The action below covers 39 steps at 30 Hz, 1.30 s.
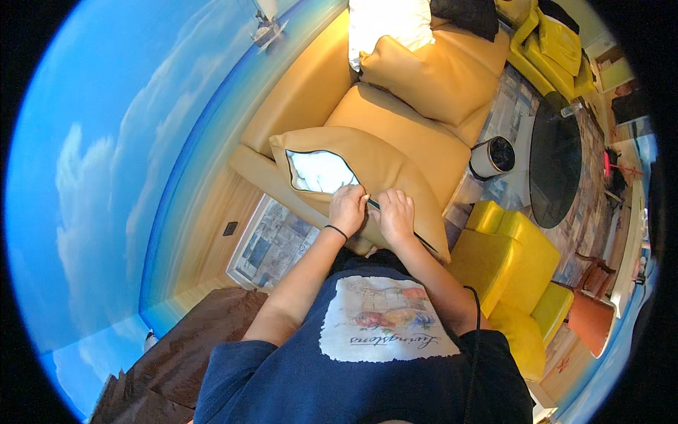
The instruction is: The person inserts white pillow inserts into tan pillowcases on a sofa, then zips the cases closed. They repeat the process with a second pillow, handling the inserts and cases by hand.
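A tan leather-look sofa cushion (392, 164) rests at a slant on the sofa arm, close in front of me. Its dark zipper (426, 242) runs along the near edge and gapes at the left, where white filling (323, 172) shows. My left hand (348, 209) pinches the zipper edge at the right end of that gap; the slider itself is hidden by the fingers. Just to the right, my right hand (394, 214) grips the cushion beside the zipper, thumb turned inward. Only a short stretch of zipper shows between the hands.
The tan sofa (402, 114) extends away, carrying another tan cushion (424, 79) and a white pillow (389, 24). On the right are a waste bin (481, 160), a dark oval table (555, 159) and a yellow armchair (487, 259). Brown cover (196, 344) lies at lower left.
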Available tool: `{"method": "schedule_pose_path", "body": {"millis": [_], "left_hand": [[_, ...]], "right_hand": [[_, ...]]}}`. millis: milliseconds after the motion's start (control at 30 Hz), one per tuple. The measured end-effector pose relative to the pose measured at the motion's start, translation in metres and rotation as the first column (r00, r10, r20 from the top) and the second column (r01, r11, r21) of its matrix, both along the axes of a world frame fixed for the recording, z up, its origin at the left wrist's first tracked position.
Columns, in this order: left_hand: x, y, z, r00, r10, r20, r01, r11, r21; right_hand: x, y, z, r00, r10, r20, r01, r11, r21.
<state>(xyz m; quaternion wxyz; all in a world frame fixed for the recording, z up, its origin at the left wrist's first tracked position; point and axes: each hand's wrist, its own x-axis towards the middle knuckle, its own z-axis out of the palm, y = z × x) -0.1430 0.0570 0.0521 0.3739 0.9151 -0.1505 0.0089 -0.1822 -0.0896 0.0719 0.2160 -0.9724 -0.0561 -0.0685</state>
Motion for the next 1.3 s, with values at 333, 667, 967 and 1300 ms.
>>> {"method": "schedule_pose_path", "body": {"millis": [333,667,967,1300], "left_hand": [[0.018,0.028,0.022,0.953,0.142,0.269,-0.157,0.987,0.038],[0.031,0.059,0.017,0.985,0.019,0.174,-0.026,0.999,0.042],[0.049,0.074,0.018,0.941,0.090,0.326,-0.146,0.977,0.154],[0.098,0.134,0.029,0.885,0.257,0.388,-0.328,0.936,0.130]], "right_hand": [[-0.016,-0.013,0.000,0.999,-0.043,-0.013,0.044,0.987,0.157],[0.030,0.030,0.035,0.991,0.134,-0.007,-0.131,0.976,0.173],[0.051,0.042,0.012,0.982,0.165,-0.091,-0.164,0.986,0.017],[0.048,0.039,-0.014,0.979,0.205,-0.023,-0.205,0.978,-0.032]]}}
